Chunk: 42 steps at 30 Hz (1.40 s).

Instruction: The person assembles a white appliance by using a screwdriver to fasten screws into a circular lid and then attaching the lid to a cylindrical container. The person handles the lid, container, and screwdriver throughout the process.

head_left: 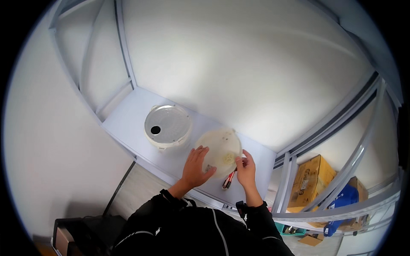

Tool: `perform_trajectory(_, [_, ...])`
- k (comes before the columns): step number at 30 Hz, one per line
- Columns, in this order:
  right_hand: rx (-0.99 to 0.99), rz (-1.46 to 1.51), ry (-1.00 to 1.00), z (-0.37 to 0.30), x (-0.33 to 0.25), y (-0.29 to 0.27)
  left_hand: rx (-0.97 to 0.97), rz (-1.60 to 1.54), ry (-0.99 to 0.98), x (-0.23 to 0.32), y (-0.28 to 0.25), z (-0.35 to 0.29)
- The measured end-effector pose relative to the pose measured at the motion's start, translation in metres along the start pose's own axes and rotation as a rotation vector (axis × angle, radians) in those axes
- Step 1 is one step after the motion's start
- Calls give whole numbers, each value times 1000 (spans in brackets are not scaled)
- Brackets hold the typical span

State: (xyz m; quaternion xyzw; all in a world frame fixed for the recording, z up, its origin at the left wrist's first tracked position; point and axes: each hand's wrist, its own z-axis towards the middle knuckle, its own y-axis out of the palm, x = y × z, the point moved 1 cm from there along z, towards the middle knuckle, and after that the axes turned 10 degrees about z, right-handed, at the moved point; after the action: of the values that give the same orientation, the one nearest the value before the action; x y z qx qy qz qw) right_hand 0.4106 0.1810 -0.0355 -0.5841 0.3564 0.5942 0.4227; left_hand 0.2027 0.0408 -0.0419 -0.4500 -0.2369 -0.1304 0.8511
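Note:
A cream round plastic cover (221, 149) with a small flower-shaped piece near its middle lies on the pale shelf (128, 117). My left hand (196, 166) presses flat on its left edge. My right hand (246, 168) pinches its right rim with thumb and fingers. A white round cooker body (167, 126) with a silvery inner plate and a dark hole stands to the left, apart from both hands. A screwdriver with a red and black handle (228, 180) lies on the shelf just below the cover, between my hands.
White walls close the shelf at the back and left. Metal rack posts (285, 183) stand on the right, with cardboard boxes (311, 179) and a blue bag (344, 200) beyond them. A dark box (70, 237) sits on the floor at lower left.

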Motion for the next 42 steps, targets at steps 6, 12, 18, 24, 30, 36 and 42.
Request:
perform_trajectory(6, [90,95,-229,-21,-86,19,-16,-2,316,72,-32,46])
perform_trajectory(12, [21,4,-346,-49,-121,35,198,-184,206,89,-10,52])
perform_trajectory(18, [-112,-263,-599,-45,-106,14,36,-1161,-349,52,15,40])
perform_trajectory(24, [171,-131,-121,-42,-75,-28,82,-1547,-401,86,-17,48])
perform_trajectory(30, [9,386,40,-39,-79,-27,59,-1406,-300,94,-14,48])
perform_trajectory(36, [61,327,-79,-45,-106,-39,188,-1159,-430,83,-25,56])
perform_trajectory(42, [15,301,-2,-50,-102,-33,117,-1009,-480,74,-47,46])
